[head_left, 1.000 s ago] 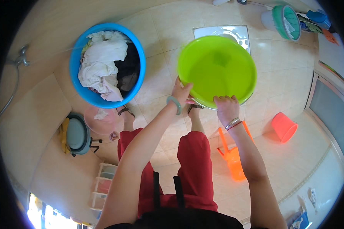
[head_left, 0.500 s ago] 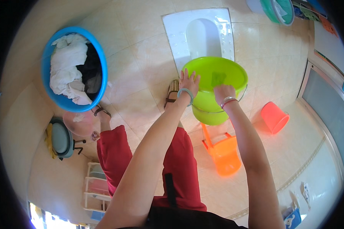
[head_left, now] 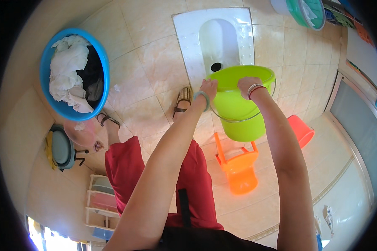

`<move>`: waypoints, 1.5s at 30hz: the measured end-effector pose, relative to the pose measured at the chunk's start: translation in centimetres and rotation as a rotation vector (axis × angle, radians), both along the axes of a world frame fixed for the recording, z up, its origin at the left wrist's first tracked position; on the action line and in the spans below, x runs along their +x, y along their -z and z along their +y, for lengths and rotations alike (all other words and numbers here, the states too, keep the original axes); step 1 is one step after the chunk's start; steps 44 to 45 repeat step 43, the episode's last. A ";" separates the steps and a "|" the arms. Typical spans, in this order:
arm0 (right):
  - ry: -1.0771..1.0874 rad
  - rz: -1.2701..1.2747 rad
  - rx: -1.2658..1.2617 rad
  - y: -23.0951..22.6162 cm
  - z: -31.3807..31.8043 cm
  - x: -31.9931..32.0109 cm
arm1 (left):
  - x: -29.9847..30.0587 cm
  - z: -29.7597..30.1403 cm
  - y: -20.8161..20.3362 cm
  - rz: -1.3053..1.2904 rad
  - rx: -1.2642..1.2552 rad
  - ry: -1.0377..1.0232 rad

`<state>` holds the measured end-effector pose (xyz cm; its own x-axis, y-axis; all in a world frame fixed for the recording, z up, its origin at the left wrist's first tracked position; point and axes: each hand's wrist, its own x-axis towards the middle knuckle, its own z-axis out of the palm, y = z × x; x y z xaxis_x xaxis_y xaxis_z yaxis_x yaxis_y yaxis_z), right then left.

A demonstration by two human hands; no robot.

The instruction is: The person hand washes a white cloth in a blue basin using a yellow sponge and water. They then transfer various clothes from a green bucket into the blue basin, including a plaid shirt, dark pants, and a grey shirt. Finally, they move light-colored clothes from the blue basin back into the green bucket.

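Observation:
A lime-green bucket [head_left: 244,111] with a thin wire handle leans toward the white squat toilet [head_left: 246,42], its mouth facing away from me. My left hand [head_left: 209,88], with a pale bangle on the wrist, is closed on the left part of the rim. At the near rim my right hand [head_left: 248,85] is closed too, fingers curled over the edge, with bracelets on its wrist. Most of the bucket's inside is out of sight. The toilet's dark drain hole [head_left: 216,67] shows just beyond the rim.
An orange plastic chair [head_left: 241,173] stands close below the bucket, with a coral-red pail [head_left: 300,130] to its right. At far left sits a blue tub [head_left: 107,69] holding white and black cloths. A white rack [head_left: 88,196] and a grey folded basin [head_left: 62,150] are along the left wall.
My left hand has gone from spread fingers to a grip on the rim. The bucket has tipped further away, hiding its inside. The drain hole has come into view.

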<state>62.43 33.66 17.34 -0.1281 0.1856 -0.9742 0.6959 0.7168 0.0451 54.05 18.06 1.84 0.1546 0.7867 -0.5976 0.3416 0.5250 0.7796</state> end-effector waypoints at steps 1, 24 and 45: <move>-0.026 -0.012 -0.011 -0.3 0.1 -0.4 | 0.0 -0.2 0.0 -0.030 0.003 -0.009; -0.191 0.876 0.305 -23.2 -12.8 -26.8 | -35.3 -8.2 -30.1 -0.764 -0.676 -1.310; -0.281 1.117 0.116 -29.2 -17.8 -58.4 | -66.3 -18.2 -43.3 -0.612 -0.271 -1.498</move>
